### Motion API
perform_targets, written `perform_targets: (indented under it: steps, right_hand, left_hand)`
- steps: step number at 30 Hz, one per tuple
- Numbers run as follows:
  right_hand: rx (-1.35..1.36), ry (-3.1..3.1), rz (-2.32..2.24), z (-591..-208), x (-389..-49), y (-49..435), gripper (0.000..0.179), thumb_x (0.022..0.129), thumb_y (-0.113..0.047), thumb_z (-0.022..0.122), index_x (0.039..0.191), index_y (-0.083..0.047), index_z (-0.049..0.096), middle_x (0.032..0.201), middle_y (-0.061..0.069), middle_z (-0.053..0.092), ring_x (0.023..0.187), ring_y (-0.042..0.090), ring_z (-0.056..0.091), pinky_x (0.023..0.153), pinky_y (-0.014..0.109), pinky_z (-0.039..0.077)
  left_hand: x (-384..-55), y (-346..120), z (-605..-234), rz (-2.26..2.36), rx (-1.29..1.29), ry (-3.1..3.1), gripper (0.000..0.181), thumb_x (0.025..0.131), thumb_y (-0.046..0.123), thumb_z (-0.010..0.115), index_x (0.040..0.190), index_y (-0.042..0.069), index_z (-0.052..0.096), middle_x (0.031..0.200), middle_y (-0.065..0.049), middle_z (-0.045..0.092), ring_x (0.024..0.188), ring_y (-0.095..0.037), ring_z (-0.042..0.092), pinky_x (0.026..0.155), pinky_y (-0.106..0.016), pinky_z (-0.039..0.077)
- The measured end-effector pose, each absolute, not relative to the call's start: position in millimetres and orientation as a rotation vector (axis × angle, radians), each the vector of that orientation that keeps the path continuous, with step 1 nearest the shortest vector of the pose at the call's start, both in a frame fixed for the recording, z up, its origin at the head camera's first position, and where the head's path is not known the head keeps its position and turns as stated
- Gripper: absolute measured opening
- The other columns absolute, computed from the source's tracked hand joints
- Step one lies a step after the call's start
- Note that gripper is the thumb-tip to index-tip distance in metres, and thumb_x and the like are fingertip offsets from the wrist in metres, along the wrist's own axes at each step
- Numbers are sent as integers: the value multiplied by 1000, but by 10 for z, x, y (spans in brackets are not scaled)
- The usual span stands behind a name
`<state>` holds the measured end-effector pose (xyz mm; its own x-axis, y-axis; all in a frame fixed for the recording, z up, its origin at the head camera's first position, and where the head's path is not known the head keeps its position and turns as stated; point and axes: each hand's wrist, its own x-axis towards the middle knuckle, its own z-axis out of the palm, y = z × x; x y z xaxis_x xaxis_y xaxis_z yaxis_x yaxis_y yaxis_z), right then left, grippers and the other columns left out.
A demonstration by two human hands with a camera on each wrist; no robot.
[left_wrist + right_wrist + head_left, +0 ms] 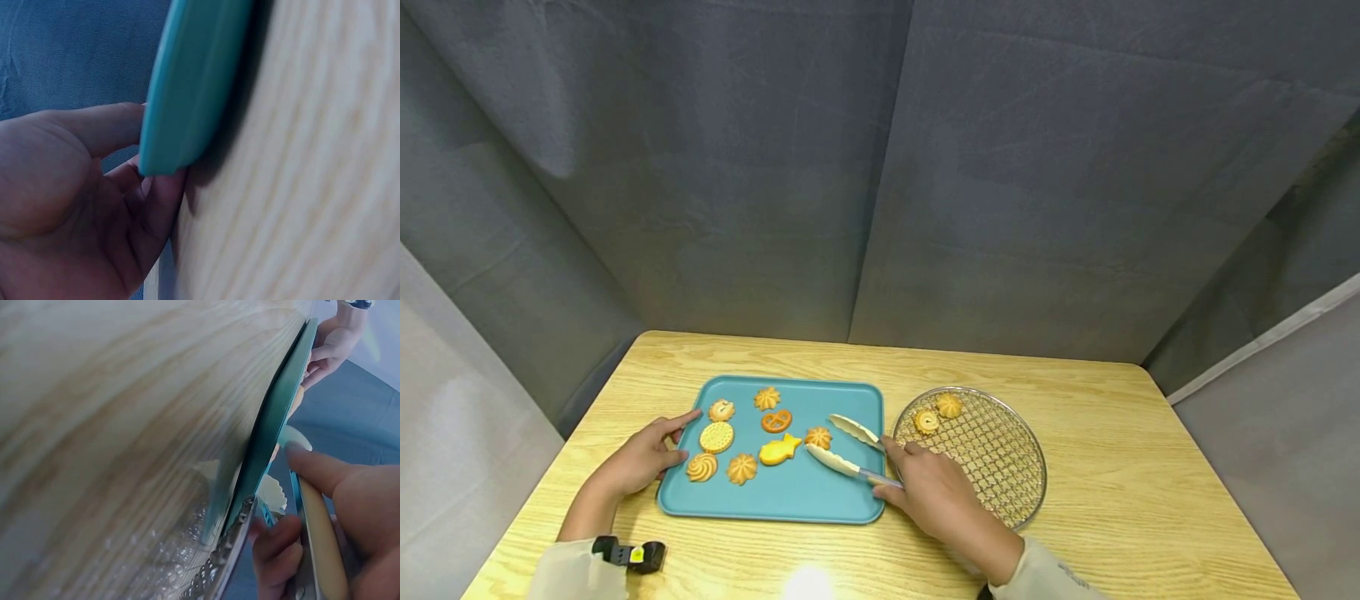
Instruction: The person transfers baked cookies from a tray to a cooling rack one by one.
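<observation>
A blue-green tray [715,498] lies on the table, bearing several cookies. Its left edge is pinched by my left hand [640,457]; in the left wrist view the thumb rests on the rim [164,125] while other fingers are beneath. My right hand [936,492] grips metal tongs [842,464] with pale scalloped tips. The spread tips are over the tray's right half, close to a flower-shaped cookie [818,437]; I cannot tell whether they touch it. Left of it lie a yellow fish-shaped cookie [780,450] and a pretzel [777,421]. The right wrist view shows the tongs' handle [322,540].
A round wire rack [1018,471] stands right of the tray, partly under my right hand. Two cookies, one flower-shaped [949,406] and one round [927,422], sit at its upper left. Grey curtains [760,167] hang behind the wooden table [1120,483].
</observation>
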<state>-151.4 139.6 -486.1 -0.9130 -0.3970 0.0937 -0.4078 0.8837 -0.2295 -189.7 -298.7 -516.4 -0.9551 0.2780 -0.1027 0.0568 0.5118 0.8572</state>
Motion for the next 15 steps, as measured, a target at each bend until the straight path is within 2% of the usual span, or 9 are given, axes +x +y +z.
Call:
perform_targets:
  steps: [8,15]
  right_hand:
    - [648,-2950,316,-4877,-1505,1403,65,89,-48,77,143,-15,63,113,11,73,81,27,71,60,41,54]
    - [642,-2920,326,-4878,-1502,1408,61,91,-47,75,142,-16,64,112,11,74,79,26,71,59,39,53]
  left_hand:
    - [-1904,-2994,-5182,1424,286,2528,65,97,-9,60,157,-6,35,102,-17,39,52,-9,38,50,-25,41]
    - [-1907,-3002,-5187,1432,284,2512,66,97,-9,59,158,-6,34,102,-17,38,52,-9,37,50,-25,40]
